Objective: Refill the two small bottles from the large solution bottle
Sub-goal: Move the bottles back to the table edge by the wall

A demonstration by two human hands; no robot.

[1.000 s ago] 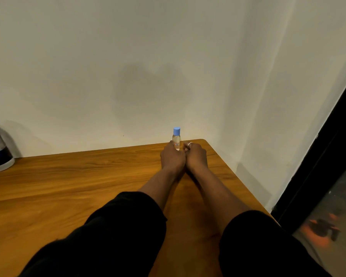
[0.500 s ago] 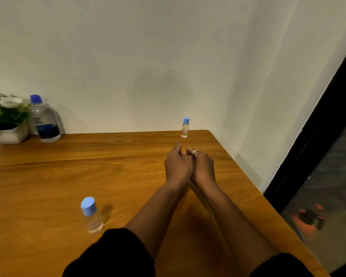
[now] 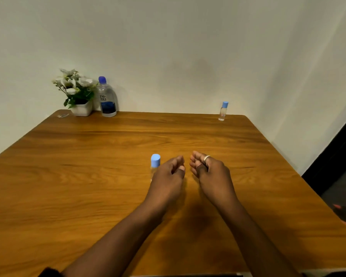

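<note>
Left hand (image 3: 166,177) and right hand (image 3: 212,173) hang slightly apart, loosely curled, empty. A small bottle (image 3: 155,162) stands just beside the left

Place: a plain room, likely a home; a small office cannot be ruled out.
Furniture: a wood-grain counter (image 3: 88,176) set into a corner of bare off-white walls (image 3: 168,47).
Decoration: a white flower pot (image 3: 81,109) at the counter's far left corner.
Household item: a lens solution bottle (image 3: 107,100) on the counter's far edge.
Opening: a dark frame (image 3: 336,154) right of the counter.
</note>
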